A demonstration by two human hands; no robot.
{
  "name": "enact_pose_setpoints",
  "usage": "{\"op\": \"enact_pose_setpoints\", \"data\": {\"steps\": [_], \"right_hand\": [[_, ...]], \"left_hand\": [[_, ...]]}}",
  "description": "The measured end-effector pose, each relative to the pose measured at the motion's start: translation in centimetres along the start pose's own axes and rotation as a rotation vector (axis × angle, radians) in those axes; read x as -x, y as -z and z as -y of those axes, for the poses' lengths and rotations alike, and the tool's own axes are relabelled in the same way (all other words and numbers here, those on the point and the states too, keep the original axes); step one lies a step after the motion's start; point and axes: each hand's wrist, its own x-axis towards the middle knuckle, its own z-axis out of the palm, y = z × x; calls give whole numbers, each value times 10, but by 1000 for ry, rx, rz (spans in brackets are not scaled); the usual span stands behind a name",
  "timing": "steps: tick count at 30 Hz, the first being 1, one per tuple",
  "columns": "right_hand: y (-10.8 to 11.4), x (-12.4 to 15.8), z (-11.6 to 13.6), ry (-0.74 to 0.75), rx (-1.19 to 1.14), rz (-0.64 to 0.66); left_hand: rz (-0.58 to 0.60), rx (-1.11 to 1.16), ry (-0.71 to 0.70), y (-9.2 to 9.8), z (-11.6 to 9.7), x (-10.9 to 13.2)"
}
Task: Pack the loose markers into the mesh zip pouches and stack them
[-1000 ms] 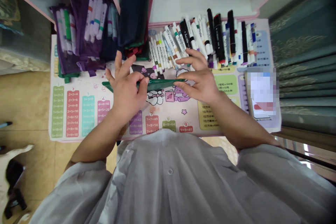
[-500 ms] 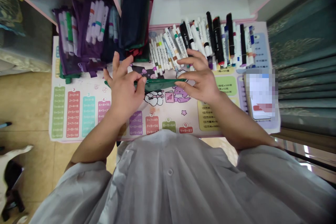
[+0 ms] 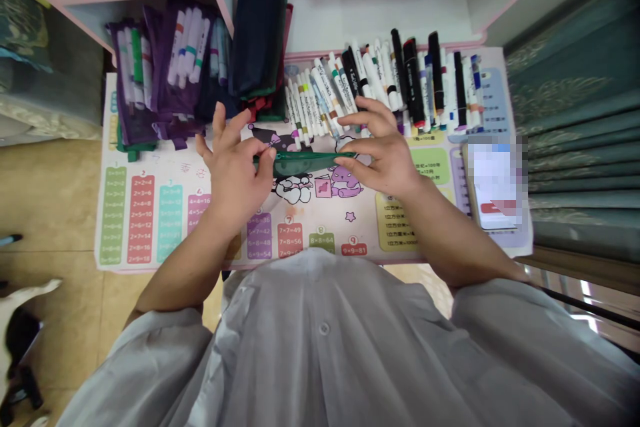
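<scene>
A green zip pouch [image 3: 307, 163] is stretched between my two hands above the middle of the table, seen nearly edge-on with its zipper edge on top. My left hand [image 3: 237, 173] pinches it near the left end between thumb and index finger, the other fingers raised and spread. At the right end, the thumb and index finger of my right hand [image 3: 383, 150] are closed on the pouch's corner. Just beyond the hands lies a row of white markers [image 3: 320, 97], with several black markers [image 3: 413, 80] among them. Whether anything is inside the pouch, I cannot tell.
Purple mesh pouches [image 3: 175, 93] holding markers lie at the back left. Beside them is a stack of dark blue pouches [image 3: 257, 27], with green and red ones beneath. A phone [image 3: 495, 183] rests on the printed table mat [image 3: 320, 213] at right. Shelves [image 3: 390, 10] rise behind.
The view has shifted slightly, showing more of the shelf at the top. Both hands keep their pinch on the pouch, and the bit of green left of my left hand no longer shows.
</scene>
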Motion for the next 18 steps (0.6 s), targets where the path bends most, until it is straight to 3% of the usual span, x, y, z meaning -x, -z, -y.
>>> {"op": "enact_pose_setpoints", "data": {"steps": [10,18], "right_hand": [[3,-1,-2,7,5,11],[6,-2,-3,39,14,-14]], "left_hand": [[34,54,34,5,3,-3],[-11,-3,23,9,6,-4]]}}
